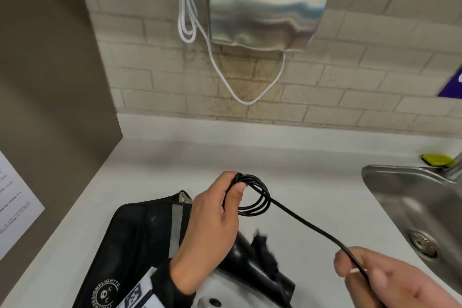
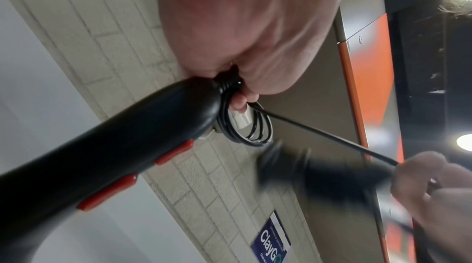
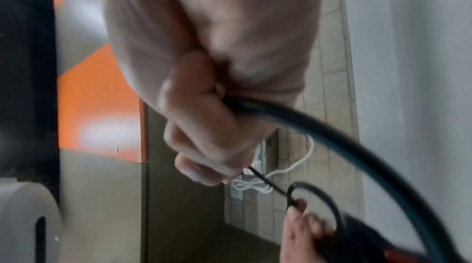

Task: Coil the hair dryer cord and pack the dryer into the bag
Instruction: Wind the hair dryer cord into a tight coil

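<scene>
My left hand (image 1: 225,197) pinches several small loops of the black cord (image 1: 257,197) between thumb and fingers, above the white counter. The black hair dryer (image 1: 252,262) hangs below that hand; its handle with red switches (image 2: 114,142) fills the left wrist view, joined to the coil (image 2: 245,126). A straight run of cord (image 1: 307,225) leads down to my right hand (image 1: 360,267), whose curled fingers (image 3: 204,126) grip it. The cord (image 3: 332,136) arcs away, blurred. The black bag (image 1: 140,240) lies on the counter under my left forearm, its top edge open.
A steel sink (image 1: 415,210) is set in the counter (image 1: 175,170) at the right, a yellow-green sponge (image 1: 437,159) behind it. A metal hand dryer (image 1: 267,5) with white cable (image 1: 190,20) hangs on the tiled wall. A brown partition (image 1: 50,82) stands at the left.
</scene>
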Demonstrator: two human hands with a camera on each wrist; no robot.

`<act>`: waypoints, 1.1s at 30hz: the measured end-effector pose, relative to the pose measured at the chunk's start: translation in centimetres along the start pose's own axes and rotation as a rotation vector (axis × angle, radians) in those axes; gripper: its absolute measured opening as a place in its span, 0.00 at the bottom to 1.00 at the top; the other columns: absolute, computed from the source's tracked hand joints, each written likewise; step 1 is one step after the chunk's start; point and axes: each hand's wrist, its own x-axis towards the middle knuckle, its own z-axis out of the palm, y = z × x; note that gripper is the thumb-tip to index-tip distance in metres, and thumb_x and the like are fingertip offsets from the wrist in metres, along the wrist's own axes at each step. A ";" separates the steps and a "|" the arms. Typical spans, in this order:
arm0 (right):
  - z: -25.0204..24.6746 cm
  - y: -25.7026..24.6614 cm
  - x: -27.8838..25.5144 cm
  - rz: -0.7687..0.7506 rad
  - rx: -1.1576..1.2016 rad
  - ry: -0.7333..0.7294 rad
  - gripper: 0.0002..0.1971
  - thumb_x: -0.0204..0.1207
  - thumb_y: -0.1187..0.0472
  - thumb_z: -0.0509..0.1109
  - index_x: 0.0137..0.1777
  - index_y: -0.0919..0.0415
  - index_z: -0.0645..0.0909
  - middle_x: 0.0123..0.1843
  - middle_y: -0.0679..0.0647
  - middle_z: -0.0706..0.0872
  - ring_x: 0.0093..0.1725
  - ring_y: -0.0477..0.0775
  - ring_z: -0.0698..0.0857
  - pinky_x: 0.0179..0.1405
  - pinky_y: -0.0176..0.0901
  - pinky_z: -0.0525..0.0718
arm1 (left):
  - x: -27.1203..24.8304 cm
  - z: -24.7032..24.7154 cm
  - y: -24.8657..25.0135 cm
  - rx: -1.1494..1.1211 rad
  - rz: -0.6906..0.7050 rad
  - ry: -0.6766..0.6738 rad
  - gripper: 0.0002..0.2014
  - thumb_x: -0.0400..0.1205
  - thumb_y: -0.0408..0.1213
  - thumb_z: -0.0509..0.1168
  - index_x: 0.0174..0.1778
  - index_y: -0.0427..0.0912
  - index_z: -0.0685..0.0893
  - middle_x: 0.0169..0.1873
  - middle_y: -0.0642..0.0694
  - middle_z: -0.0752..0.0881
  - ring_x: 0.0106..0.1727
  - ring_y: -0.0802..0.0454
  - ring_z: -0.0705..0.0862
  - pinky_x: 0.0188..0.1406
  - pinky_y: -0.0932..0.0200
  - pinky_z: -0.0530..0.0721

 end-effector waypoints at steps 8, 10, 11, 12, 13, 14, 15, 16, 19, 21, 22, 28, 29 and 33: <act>2.2 2.4 2.2 0.243 -0.036 0.164 0.31 0.50 0.31 0.83 0.42 0.55 0.89 0.22 0.56 0.76 0.21 0.54 0.70 0.20 0.36 0.71 | -0.2 -0.1 0.2 -0.001 0.006 -0.006 0.09 0.87 0.47 0.57 0.45 0.54 0.80 0.25 0.45 0.78 0.23 0.45 0.76 0.26 0.50 0.79; 3.5 1.4 3.3 0.231 -0.192 0.196 0.16 0.59 0.44 0.82 0.47 0.46 0.88 0.28 0.55 0.82 0.22 0.49 0.75 0.23 0.34 0.75 | -0.3 0.2 0.3 0.027 0.019 -0.005 0.09 0.87 0.45 0.58 0.44 0.53 0.81 0.22 0.49 0.75 0.22 0.57 0.70 0.23 0.64 0.70; 4.1 0.7 3.9 0.199 -0.275 0.205 0.14 0.60 0.47 0.80 0.47 0.40 0.87 0.32 0.52 0.85 0.23 0.46 0.76 0.24 0.30 0.77 | -0.3 0.3 0.5 0.043 0.022 -0.006 0.08 0.87 0.44 0.58 0.45 0.53 0.81 0.22 0.49 0.75 0.22 0.58 0.70 0.23 0.66 0.67; 4.4 0.5 4.3 0.147 -0.383 0.216 0.15 0.61 0.44 0.78 0.48 0.36 0.85 0.37 0.47 0.86 0.22 0.43 0.77 0.25 0.28 0.78 | -0.3 0.4 0.6 0.050 0.022 -0.011 0.08 0.88 0.44 0.58 0.46 0.52 0.81 0.21 0.50 0.75 0.22 0.57 0.70 0.23 0.66 0.67; 4.6 0.3 4.6 0.098 -0.539 0.199 0.15 0.63 0.38 0.75 0.50 0.33 0.82 0.41 0.42 0.86 0.23 0.43 0.79 0.25 0.28 0.79 | -0.4 0.6 0.6 0.044 0.022 -0.019 0.08 0.88 0.44 0.58 0.47 0.51 0.82 0.21 0.52 0.75 0.22 0.57 0.71 0.23 0.65 0.68; 4.9 0.0 5.1 0.051 -0.744 0.170 0.16 0.67 0.32 0.71 0.53 0.33 0.79 0.44 0.38 0.85 0.24 0.42 0.80 0.25 0.29 0.81 | -0.5 0.7 0.6 0.035 0.023 -0.026 0.08 0.88 0.44 0.58 0.47 0.51 0.82 0.21 0.54 0.75 0.22 0.55 0.71 0.23 0.63 0.69; 5.1 -0.3 5.5 0.025 -0.946 0.124 0.17 0.70 0.30 0.67 0.54 0.33 0.77 0.43 0.36 0.85 0.23 0.39 0.80 0.25 0.31 0.82 | -0.5 0.9 0.6 0.030 0.022 -0.033 0.08 0.88 0.44 0.57 0.48 0.51 0.82 0.21 0.54 0.75 0.22 0.52 0.73 0.23 0.60 0.70; 5.4 -0.3 6.0 -0.016 -1.098 0.101 0.16 0.71 0.32 0.66 0.55 0.35 0.77 0.40 0.35 0.85 0.22 0.34 0.77 0.23 0.33 0.81 | -0.6 1.0 0.7 0.030 0.023 -0.035 0.08 0.88 0.44 0.57 0.49 0.51 0.82 0.21 0.54 0.75 0.22 0.50 0.74 0.23 0.59 0.70; 6.5 0.2 7.1 -0.144 -1.330 0.090 0.07 0.69 0.47 0.73 0.42 0.49 0.85 0.30 0.42 0.85 0.17 0.47 0.82 0.09 0.39 0.70 | -0.5 1.3 0.6 0.040 0.027 -0.040 0.07 0.88 0.43 0.58 0.51 0.52 0.82 0.21 0.54 0.74 0.23 0.52 0.72 0.24 0.59 0.70; 6.9 0.6 7.8 -0.197 -1.429 0.103 0.11 0.73 0.51 0.64 0.34 0.51 0.85 0.24 0.46 0.81 0.13 0.54 0.79 0.12 0.36 0.59 | -0.4 1.2 0.4 0.037 0.022 -0.062 0.07 0.88 0.42 0.58 0.54 0.54 0.81 0.22 0.58 0.77 0.23 0.56 0.73 0.25 0.59 0.72; 6.9 0.6 8.0 -0.190 -1.431 0.101 0.14 0.74 0.52 0.59 0.34 0.51 0.85 0.24 0.47 0.80 0.13 0.55 0.78 0.14 0.36 0.58 | -0.3 1.0 0.3 0.040 0.022 -0.080 0.08 0.88 0.41 0.58 0.57 0.55 0.81 0.23 0.61 0.79 0.24 0.58 0.75 0.27 0.60 0.74; 5.2 0.2 8.9 -0.060 -0.999 -0.051 0.13 0.85 0.48 0.57 0.38 0.39 0.74 0.31 0.39 0.80 0.30 0.41 0.78 0.27 0.30 0.72 | -0.4 -0.5 0.2 0.139 0.059 -0.259 0.16 0.88 0.43 0.57 0.69 0.66 0.73 0.32 0.67 0.81 0.40 0.69 0.80 0.39 0.75 0.72; 5.1 0.2 9.0 -0.055 -0.899 -0.065 0.15 0.86 0.50 0.60 0.36 0.38 0.73 0.29 0.38 0.80 0.29 0.41 0.77 0.27 0.29 0.70 | -0.3 -0.6 0.1 0.150 0.074 -0.290 0.15 0.89 0.43 0.57 0.67 0.68 0.72 0.37 0.63 0.82 0.42 0.66 0.80 0.42 0.73 0.73; 5.0 -0.2 9.2 -0.005 -0.613 -0.067 0.20 0.84 0.58 0.65 0.29 0.41 0.78 0.24 0.39 0.79 0.21 0.41 0.69 0.23 0.25 0.66 | -0.4 -0.7 0.3 0.170 0.086 -0.364 0.12 0.88 0.47 0.55 0.63 0.70 0.67 0.47 0.56 0.83 0.48 0.58 0.80 0.49 0.63 0.79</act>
